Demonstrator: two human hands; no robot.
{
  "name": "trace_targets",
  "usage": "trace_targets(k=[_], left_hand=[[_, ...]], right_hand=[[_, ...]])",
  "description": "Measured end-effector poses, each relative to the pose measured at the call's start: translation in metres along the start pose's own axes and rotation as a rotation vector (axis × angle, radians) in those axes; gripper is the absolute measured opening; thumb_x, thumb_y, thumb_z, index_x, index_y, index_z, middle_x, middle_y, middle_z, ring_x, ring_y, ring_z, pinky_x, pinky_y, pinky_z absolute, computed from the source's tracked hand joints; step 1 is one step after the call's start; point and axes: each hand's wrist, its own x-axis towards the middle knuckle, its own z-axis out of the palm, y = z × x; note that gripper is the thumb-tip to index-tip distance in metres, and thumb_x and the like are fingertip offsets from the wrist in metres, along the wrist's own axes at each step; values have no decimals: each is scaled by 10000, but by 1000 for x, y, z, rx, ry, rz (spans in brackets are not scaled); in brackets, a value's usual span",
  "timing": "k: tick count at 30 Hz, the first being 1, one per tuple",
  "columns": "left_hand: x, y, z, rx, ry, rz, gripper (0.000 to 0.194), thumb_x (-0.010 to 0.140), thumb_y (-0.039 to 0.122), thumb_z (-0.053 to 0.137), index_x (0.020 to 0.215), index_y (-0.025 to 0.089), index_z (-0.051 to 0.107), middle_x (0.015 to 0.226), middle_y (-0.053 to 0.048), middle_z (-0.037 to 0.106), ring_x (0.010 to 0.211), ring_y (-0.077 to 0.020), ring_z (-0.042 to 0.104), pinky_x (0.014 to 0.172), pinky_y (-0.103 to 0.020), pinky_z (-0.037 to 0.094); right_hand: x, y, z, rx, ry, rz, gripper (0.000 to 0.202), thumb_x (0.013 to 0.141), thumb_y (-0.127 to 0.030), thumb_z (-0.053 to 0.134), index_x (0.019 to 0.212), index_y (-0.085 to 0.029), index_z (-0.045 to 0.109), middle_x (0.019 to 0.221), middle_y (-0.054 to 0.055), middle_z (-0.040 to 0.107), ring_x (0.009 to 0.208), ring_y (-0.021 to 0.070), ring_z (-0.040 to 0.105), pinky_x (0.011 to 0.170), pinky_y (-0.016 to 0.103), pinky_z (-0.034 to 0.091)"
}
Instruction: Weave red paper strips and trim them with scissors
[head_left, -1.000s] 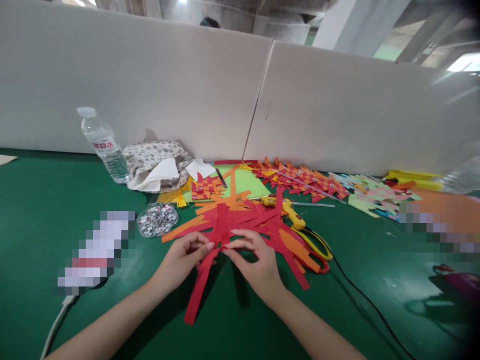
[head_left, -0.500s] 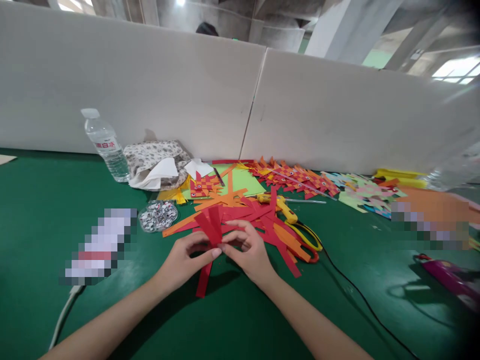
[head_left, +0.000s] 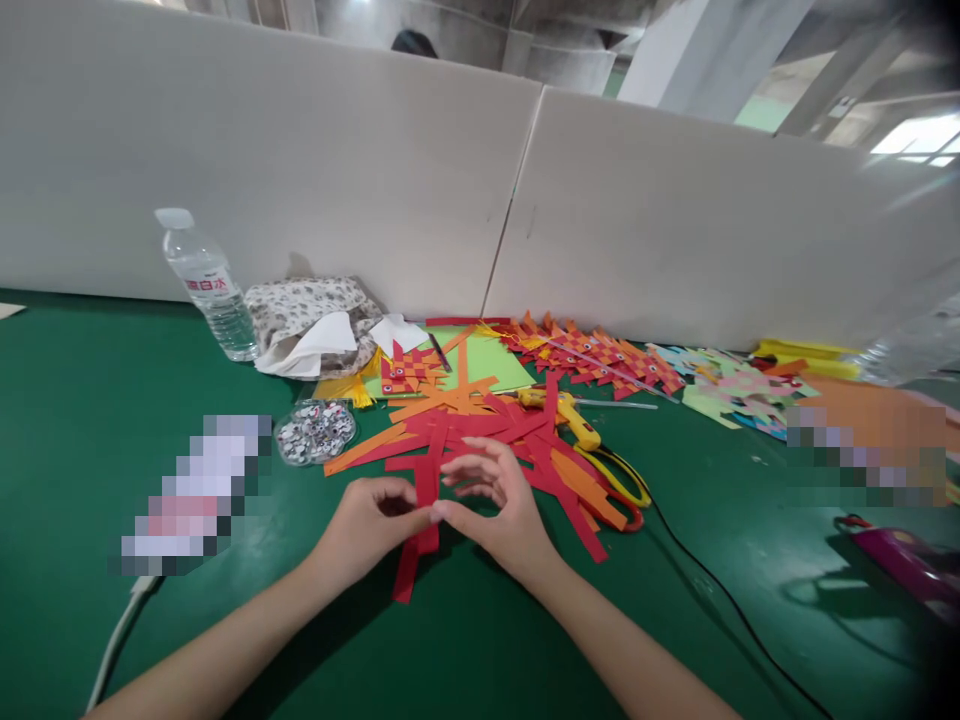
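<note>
My left hand pinches a red paper strip between thumb and fingers. The strip is folded, with one end up and another slanting down toward the table's front. On the right, my right hand has its fingers spread and its thumb tip at the strip's edge, touching the left thumb. Behind both hands lies a loose pile of red strips and orange strips. A yellow glue gun rests on the pile's right side.
A water bottle, a patterned cloth bag and a tray of small googly eyes stand left. Woven red-orange paper fish lie at the back. A black cable crosses the right side.
The red strips that fanned upward between my hands are now a narrower fold, held lower. My right hand's fingers have opened away from the paper. The view has shifted slightly.
</note>
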Motion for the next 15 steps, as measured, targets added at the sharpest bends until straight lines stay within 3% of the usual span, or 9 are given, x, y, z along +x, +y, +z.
trace_targets(k=[5,15], left_hand=[[-2,-3,2,155,-115,37,307,708,444,678,609,158,630,547,2,585,515,-116,495,491,-207,363],[-4,3,4,122,-150,38,307,790,436,590,667,159,639,575,12,555,508,-100,437,485,-204,311]], right_hand=[[0,-2,2,-48,11,62,461,718,-245,710,1125,-239,494,735,-31,648,689,140,648,682,287,534],[7,0,-4,133,141,156,506,649,-284,752,1077,-235,488,708,-35,612,644,133,628,597,249,509]])
